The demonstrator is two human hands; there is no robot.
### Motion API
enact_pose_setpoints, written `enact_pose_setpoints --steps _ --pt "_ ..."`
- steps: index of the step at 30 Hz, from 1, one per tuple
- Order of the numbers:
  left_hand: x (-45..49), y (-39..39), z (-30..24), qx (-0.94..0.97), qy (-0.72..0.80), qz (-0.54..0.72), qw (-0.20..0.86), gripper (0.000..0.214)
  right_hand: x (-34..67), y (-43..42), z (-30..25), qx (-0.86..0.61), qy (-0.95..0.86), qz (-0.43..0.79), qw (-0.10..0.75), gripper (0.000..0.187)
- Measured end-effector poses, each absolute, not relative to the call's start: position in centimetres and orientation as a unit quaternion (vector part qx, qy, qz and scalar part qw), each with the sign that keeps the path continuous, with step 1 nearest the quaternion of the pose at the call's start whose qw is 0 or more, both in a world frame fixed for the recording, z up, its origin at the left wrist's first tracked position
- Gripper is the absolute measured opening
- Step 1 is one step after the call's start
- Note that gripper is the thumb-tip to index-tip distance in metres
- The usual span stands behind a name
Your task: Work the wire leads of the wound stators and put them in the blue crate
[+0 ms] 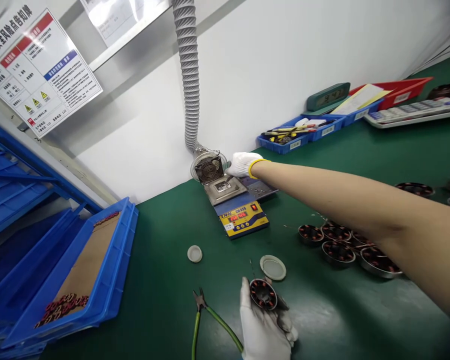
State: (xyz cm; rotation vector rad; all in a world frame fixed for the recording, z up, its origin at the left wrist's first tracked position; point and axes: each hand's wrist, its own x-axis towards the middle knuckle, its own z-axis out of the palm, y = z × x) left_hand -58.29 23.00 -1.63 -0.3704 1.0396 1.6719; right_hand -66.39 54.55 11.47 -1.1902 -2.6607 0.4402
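Observation:
My left hand (264, 325), in a white glove, is closed around a round motor stator (263, 294) with copper windings, held low over the green mat. My right hand (243, 164), also gloved in white with a yellow cuff, reaches far out to the solder pot (225, 188) beside the small extraction fan (209, 167). Its fingers are curled and seem to hold a thin tool over the pot; I cannot make out what. The pot's yellow and blue controller (243, 216) shows red digits.
Several more stators (337, 242) lie under my right forearm. Green-handled cutters (206, 320) and two white lids (273, 267) lie on the mat. A blue crate (108, 280) with cardboard stands at left. Blue and red tool trays (300, 132) and a keyboard (416, 111) are at the back right.

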Motion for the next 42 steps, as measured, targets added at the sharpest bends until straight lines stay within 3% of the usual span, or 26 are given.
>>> enact_pose_setpoints --steps 11,27,42 --pt "-58.5 23.1 -2.9 -0.151 0.426 0.714 0.535 0.056 -63.6 54.7 8.1 -0.363 -0.913 0.174 0.064 0.036" --pt "-58.6 23.1 -2.7 -0.150 0.436 0.710 0.532 0.057 -62.7 55.7 5.3 -0.411 -0.844 0.342 0.044 0.038" --pt "-58.5 23.4 -2.1 -0.155 0.438 0.709 0.531 0.066 -62.5 55.3 9.8 -0.407 -0.878 0.251 0.010 0.037"
